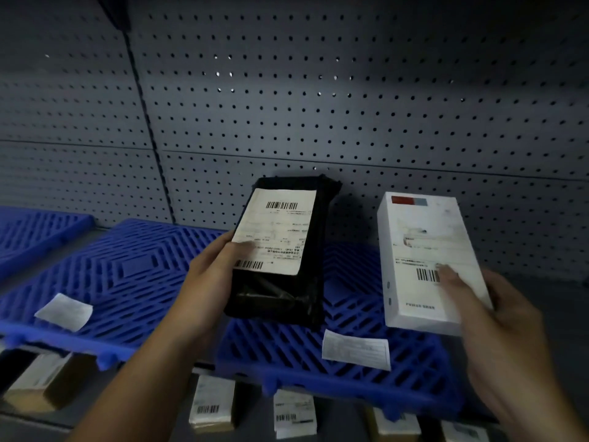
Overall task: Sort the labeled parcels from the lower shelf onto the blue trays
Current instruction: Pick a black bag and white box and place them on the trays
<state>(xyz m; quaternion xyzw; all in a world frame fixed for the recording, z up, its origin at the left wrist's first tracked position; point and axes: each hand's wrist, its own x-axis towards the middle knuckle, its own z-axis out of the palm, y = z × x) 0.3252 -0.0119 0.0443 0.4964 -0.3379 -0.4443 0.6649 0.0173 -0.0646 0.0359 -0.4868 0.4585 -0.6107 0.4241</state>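
Risk first: held two parcels at once, one per hand, both up over the blue trays, neither set down yet. Gripped black bag (287,298) along its left edge only with left hand (220,266), thumb across the label; slick film, could have slid out or sagged. Clamped white box (424,237) near its lower right corner with right hand (497,317), thumb on the barcode; tilted, could have tipped onto right tray (287,355) or past its front edge. Could also have mis-sorted: could not read paper slips (63,312) (356,349) on middle tray (127,266) and right tray. Writing: saw barcodes top and bottom on bag label, text lines illegible. Saw barcode on box, red and grey-blue patch on top, faint print low down, possibly "POWER BANK", not certain. Left more labelled parcels (212,406) on lower shelf.
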